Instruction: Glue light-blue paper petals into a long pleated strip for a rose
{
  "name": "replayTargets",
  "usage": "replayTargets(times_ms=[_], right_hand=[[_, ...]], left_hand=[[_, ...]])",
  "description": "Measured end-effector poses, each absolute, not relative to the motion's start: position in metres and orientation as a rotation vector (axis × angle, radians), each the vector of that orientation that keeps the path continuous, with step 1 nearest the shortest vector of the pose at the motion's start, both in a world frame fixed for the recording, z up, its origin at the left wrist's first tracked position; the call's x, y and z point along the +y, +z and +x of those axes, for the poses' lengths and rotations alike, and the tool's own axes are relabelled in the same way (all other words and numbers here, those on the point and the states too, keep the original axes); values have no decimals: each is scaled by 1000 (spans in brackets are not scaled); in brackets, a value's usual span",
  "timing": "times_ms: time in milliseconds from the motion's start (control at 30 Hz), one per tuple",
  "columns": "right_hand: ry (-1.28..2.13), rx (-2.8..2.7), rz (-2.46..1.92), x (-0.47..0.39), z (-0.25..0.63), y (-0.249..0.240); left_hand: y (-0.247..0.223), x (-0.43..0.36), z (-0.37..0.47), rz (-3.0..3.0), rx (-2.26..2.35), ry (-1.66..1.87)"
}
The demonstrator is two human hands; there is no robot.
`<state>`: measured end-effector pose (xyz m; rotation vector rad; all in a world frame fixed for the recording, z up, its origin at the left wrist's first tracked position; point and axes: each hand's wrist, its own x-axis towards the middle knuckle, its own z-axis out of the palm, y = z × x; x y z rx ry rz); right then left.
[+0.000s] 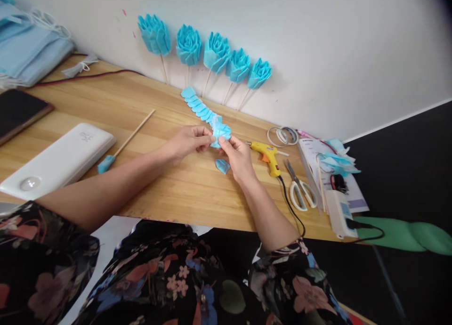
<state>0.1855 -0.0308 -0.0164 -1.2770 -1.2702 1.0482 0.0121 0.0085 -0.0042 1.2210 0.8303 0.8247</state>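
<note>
Between my two hands is a light blue fabric petal point(221, 128), pinched at its lower edges. My left hand point(193, 140) grips its left side with thumb and finger; my right hand point(237, 156) has its thumb on the right side. Just behind, a row of overlapping blue petals point(199, 107) runs back toward the wall. One folded petal point(222, 166) lies on the wood beneath my hands. To the left rests a wooden stick point(136, 132) with a small blue bud point(106, 164) on its end. A yellow glue gun point(265, 156) lies right of my right hand.
Several blue fabric roses point(189, 44) on sticks lean against the wall. Scissors point(298, 186), tape rolls point(282, 136) and a white power strip point(339, 214) are at the right. A white power bank point(60, 160), a phone point(19, 110) and stacked face masks point(31, 42) occupy the left.
</note>
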Motion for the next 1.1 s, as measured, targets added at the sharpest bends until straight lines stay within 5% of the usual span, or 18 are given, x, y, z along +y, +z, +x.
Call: replayTargets(times_ms=[1100], right_hand=[[1058,-1235,-1260,-31,185,-17]], left_hand=[[-4,9,12,1252,810,811]])
